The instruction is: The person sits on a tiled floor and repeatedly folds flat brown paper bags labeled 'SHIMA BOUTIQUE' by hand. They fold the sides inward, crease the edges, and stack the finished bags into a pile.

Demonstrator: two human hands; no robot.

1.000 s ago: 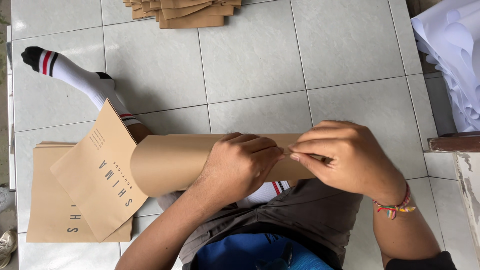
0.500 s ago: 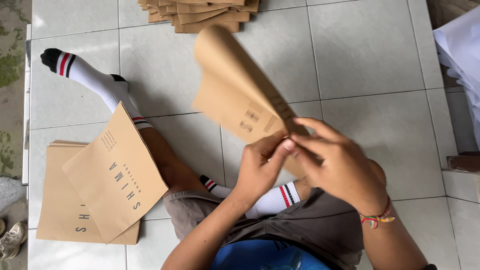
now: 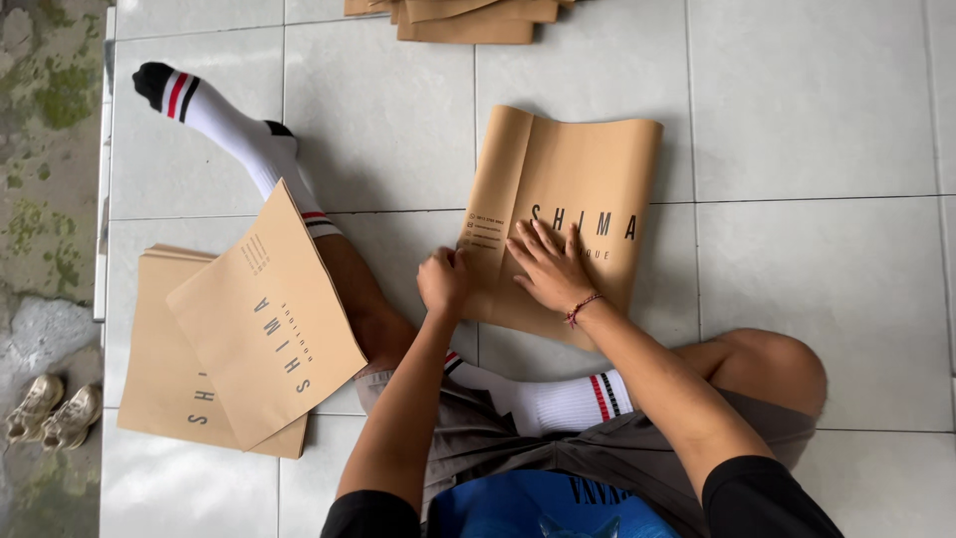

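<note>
Your right hand (image 3: 551,267) presses flat and open on the brown paper sheet (image 3: 563,214) on the tiled floor (image 3: 797,130); your left hand (image 3: 443,282), curled, pins its near-left edge. Its long axis runs near to far, leaning slightly right. Finished envelopes (image 3: 234,339) lie stacked at left beyond your leg (image 3: 299,214); another stack (image 3: 468,15) lies far.

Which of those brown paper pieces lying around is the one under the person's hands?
The curled brown sheet on the tiles straight ahead: both hands press on its near edge. The stack at the left and the pile at the top lie untouched.

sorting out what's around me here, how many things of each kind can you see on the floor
Kraft paper piece being pressed flat by the left hand and right hand: 1
Stacks of kraft paper pieces: 2
Shoes: 2
Total: 5
</note>
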